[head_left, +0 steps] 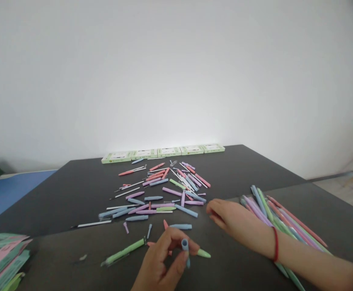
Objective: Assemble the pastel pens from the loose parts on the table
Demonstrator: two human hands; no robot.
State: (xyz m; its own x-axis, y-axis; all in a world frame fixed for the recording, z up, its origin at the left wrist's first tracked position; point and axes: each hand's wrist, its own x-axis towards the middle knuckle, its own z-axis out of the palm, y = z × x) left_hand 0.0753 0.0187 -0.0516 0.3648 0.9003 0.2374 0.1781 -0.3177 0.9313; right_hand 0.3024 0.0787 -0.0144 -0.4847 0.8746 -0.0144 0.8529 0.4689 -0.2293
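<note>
While the left hand pinches a blue tube, I can't tell if the curled right hand holds anything; pens at right look whole, many parts ahead lie loose

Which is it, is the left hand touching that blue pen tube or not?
Touching. The head view shows the left hand pinching the blue pen tube between thumb and fingers.

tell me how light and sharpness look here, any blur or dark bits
Head view: the wall is brightest just above the boxes, dimming outward; head view: the top right corner is dark and blurred; head view: the packets at lower left look soft, while the blue barrel's open end in the left grip is discernible.
</note>
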